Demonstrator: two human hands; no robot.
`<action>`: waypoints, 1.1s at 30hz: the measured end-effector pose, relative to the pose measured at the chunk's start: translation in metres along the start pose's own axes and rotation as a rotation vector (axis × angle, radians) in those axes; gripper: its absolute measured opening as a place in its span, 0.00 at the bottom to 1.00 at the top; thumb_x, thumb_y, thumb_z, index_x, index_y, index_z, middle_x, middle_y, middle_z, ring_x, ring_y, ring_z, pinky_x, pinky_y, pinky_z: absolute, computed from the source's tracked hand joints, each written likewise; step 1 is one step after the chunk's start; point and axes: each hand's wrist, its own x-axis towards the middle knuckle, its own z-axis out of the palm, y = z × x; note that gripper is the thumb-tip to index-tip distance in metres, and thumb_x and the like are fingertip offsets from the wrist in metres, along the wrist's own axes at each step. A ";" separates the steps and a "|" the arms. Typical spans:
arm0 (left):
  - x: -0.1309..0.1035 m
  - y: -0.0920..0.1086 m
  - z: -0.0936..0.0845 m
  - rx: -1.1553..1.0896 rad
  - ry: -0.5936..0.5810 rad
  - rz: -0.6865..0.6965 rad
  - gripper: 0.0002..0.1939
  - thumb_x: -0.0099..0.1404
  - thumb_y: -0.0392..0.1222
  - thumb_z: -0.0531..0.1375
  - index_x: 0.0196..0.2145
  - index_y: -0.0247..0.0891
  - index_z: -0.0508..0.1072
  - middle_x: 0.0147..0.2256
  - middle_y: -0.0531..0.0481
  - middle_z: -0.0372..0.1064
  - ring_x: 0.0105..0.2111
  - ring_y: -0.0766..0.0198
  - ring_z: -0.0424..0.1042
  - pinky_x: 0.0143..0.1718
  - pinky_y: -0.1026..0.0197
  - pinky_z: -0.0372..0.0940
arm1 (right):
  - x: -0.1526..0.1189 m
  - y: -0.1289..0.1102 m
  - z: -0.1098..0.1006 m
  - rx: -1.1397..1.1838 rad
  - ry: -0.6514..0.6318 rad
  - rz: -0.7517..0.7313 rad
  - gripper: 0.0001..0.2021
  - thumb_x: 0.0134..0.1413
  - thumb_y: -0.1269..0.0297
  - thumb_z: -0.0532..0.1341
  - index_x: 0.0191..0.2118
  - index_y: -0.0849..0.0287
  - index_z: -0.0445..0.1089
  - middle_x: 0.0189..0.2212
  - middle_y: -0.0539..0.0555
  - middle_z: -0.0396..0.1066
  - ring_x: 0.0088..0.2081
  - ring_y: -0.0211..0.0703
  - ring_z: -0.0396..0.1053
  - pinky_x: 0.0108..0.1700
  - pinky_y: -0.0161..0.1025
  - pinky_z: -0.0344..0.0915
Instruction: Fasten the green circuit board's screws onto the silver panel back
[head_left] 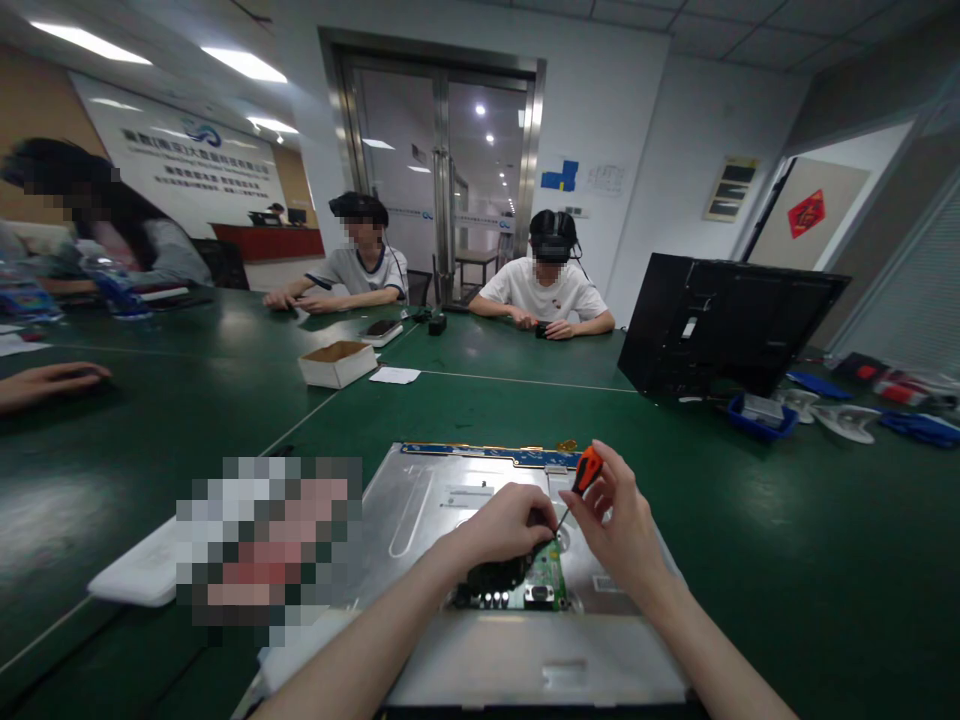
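A metal panel lies flat on the green table, with a blue strip board along its far edge and a green circuit board near its middle. My right hand grips an orange and black screwdriver, its thin shaft slanting down to the left toward the circuit board's far corner. Close to the screwdriver's tip, my left hand has its fingers bent together over the board; what they hold, if anything, is hidden. Something black lies beneath my left hand.
On the green table stand an open white box and, at the right, a black monitor casing beside a blue tray. A white device lies left of the panel. Several people sit around the table.
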 end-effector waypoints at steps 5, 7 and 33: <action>0.000 0.000 0.000 -0.002 -0.002 -0.012 0.08 0.53 0.29 0.59 0.31 0.34 0.77 0.29 0.49 0.75 0.30 0.62 0.71 0.33 0.65 0.63 | 0.000 -0.003 -0.001 0.061 -0.053 0.052 0.29 0.61 0.67 0.54 0.65 0.57 0.43 0.24 0.47 0.67 0.20 0.36 0.64 0.19 0.30 0.61; 0.000 0.000 0.001 0.000 -0.004 -0.012 0.08 0.53 0.28 0.59 0.30 0.34 0.77 0.29 0.49 0.75 0.30 0.62 0.71 0.33 0.65 0.63 | 0.001 -0.004 -0.001 0.058 -0.045 0.053 0.29 0.61 0.66 0.54 0.65 0.57 0.45 0.24 0.47 0.67 0.19 0.35 0.64 0.19 0.31 0.61; 0.000 0.001 0.000 0.017 0.004 -0.005 0.08 0.54 0.29 0.59 0.30 0.35 0.77 0.29 0.50 0.75 0.29 0.63 0.71 0.34 0.66 0.63 | 0.001 -0.004 0.000 0.050 -0.027 0.051 0.30 0.61 0.66 0.53 0.66 0.57 0.41 0.25 0.47 0.67 0.20 0.35 0.63 0.22 0.32 0.62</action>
